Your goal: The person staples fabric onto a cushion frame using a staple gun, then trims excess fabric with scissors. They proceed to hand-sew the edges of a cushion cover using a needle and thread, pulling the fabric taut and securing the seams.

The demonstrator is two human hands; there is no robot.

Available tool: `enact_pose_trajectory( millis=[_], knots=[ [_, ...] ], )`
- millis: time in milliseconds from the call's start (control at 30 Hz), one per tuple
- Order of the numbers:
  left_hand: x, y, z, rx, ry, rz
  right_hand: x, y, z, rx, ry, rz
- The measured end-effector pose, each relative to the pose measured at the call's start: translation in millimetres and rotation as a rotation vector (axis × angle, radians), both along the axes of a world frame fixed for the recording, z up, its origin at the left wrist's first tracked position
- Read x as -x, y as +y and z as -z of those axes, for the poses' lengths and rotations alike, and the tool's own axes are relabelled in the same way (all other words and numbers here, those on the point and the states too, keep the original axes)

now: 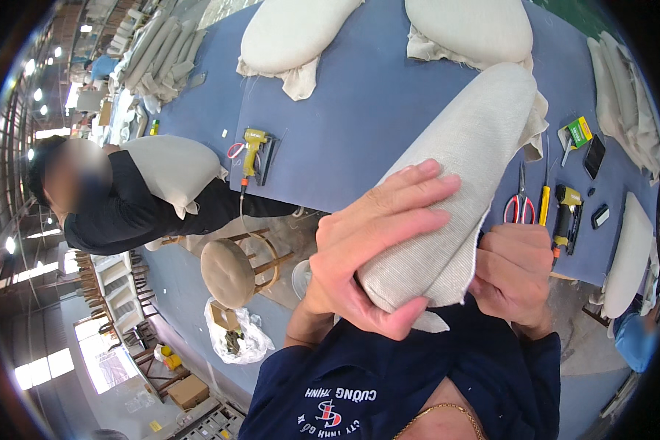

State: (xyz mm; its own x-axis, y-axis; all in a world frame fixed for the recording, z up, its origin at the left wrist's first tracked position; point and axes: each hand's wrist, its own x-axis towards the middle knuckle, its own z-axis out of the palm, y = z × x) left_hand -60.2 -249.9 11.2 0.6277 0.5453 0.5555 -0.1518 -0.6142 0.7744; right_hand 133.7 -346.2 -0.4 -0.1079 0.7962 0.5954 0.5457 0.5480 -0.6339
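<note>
The left hand (378,246) is wrapping its grip over the near end of a beige upholstered cushion (462,183), fingers spread across the fabric. The right hand (513,275), at four o'clock from it, is clenching the loose fabric edge. The cushion is slanting toward one o'clock above the blue worktop (359,110). Red-handled scissors (519,199) are lying at three o'clock.

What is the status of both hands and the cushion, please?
Left hand gripping beige cushion end. Right hand pinching its fabric edge. Scissors lie on blue table beyond.
</note>
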Motion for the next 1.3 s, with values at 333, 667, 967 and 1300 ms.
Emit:
enact_pose_trajectory(
  millis=[333,667,967,1300],
  knots=[
    [8.1,-14.2,10.0,-0.071,0.010,-0.048,-17.1,-6.7,10.6,-0.013,-0.090,-0.074],
    [10.8,-29.0,12.8,-0.052,0.037,-0.091,-9.0,0.9,21.9,-0.075,0.027,-0.145],
    [7.1,-33.6,14.1,-0.030,0.041,-0.056,-25.3,8.4,3.4,0.003,-0.089,-0.294],
    [-8.9,-31.9,13.2,0.021,-0.144,-0.196,-23.7,-11.2,12.9,-0.025,-0.038,-0.005]
  ],
)
